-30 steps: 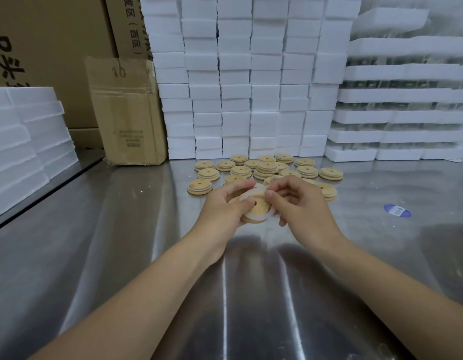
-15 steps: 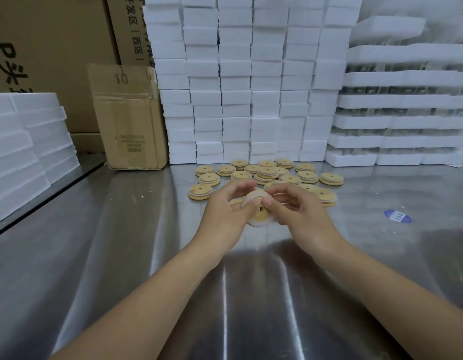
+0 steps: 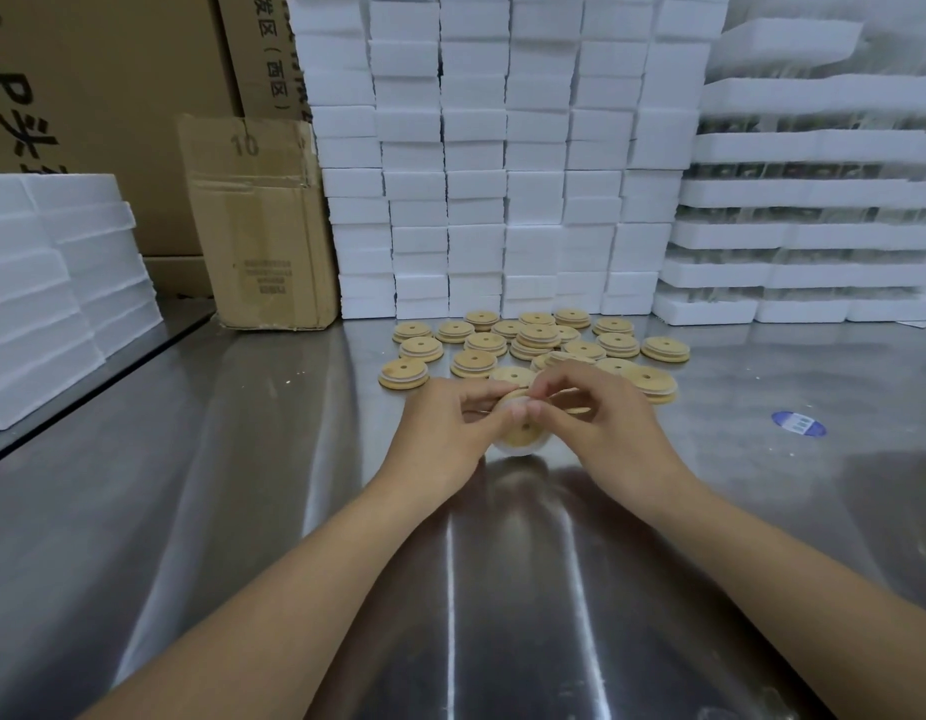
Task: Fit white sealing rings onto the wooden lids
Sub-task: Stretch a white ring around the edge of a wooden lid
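Left grip (image 3: 440,428) and right grip (image 3: 606,423) both pinch one lid (image 3: 528,436) with a white ring (image 3: 514,450), near the pile (image 3: 536,337) on the surface (image 3: 243,511).

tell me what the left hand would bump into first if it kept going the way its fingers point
Probably the right hand: the left hand grips the wooden lid, and its fingers aim across it at the right hand's fingertips. Depth is hard to judge here.

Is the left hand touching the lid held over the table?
Touching. The head view shows the left hand pinching the lid at its rim, with the right hand pinching the other side.
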Demonstrator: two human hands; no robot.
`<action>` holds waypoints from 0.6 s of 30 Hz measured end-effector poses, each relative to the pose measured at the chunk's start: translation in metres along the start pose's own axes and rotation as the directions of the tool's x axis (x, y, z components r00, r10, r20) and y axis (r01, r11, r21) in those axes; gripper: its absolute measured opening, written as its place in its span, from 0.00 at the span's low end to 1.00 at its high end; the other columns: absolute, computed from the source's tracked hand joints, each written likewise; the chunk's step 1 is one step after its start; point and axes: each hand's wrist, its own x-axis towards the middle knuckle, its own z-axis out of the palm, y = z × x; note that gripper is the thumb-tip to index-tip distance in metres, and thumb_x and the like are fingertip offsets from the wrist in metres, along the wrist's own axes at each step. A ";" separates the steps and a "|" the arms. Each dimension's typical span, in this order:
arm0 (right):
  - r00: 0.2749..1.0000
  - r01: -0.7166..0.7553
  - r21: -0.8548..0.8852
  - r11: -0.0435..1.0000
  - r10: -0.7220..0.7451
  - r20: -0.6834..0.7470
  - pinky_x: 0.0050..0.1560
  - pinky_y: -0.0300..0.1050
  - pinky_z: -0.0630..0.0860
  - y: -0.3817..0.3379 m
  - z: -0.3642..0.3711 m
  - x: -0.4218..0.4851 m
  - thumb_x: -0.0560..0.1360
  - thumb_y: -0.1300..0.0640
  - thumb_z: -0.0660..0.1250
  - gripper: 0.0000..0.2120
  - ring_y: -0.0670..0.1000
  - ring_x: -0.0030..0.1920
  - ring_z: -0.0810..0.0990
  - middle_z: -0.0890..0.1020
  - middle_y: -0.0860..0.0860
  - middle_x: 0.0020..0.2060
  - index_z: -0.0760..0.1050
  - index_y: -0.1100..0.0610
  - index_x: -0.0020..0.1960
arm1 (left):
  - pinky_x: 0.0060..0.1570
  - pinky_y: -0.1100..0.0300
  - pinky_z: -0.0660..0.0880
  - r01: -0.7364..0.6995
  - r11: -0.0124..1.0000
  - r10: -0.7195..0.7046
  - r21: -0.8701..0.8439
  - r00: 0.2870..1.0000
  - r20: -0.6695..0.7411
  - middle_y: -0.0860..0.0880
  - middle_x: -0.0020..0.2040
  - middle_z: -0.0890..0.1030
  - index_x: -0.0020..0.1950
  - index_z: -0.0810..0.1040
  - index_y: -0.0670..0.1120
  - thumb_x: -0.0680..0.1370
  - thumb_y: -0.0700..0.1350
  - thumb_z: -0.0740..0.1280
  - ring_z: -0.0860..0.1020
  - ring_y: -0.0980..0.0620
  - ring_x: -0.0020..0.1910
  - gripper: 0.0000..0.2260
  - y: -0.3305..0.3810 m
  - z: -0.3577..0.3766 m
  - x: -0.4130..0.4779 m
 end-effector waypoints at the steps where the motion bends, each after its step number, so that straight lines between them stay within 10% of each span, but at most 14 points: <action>1: 1.000 -0.007 0.000 1.000 0.007 0.002 0.52 0.51 0.83 0.001 0.000 0.000 0.76 0.57 0.77 0.04 0.48 0.48 0.86 0.86 0.44 0.44 0.82 0.52 0.45 | 0.63 0.51 0.82 -0.001 1.000 0.001 -0.006 1.000 -0.007 0.57 0.54 0.89 0.62 0.88 0.51 0.79 0.49 0.77 0.86 0.58 0.56 0.11 0.000 0.000 0.000; 8: 0.987 -0.161 0.203 0.966 0.154 0.049 0.49 0.37 0.78 0.001 -0.002 0.005 0.77 0.60 0.77 0.05 0.47 0.44 0.87 0.88 0.48 0.41 0.85 0.54 0.43 | 0.55 0.57 0.84 -0.006 0.999 0.007 -0.036 1.000 0.029 0.57 0.50 0.89 0.53 0.88 0.63 0.79 0.47 0.77 0.87 0.58 0.52 0.10 -0.001 -0.003 0.001; 18: 0.942 -0.317 0.162 0.934 0.292 0.164 0.32 0.26 0.67 0.010 -0.019 0.010 0.76 0.57 0.78 0.02 0.36 0.29 0.75 0.82 0.40 0.30 0.87 0.56 0.46 | 0.58 0.41 0.84 0.143 0.981 -0.147 -0.133 0.989 -0.018 0.45 0.50 0.90 0.60 0.89 0.45 0.78 0.41 0.77 0.87 0.40 0.54 0.10 -0.007 -0.012 0.007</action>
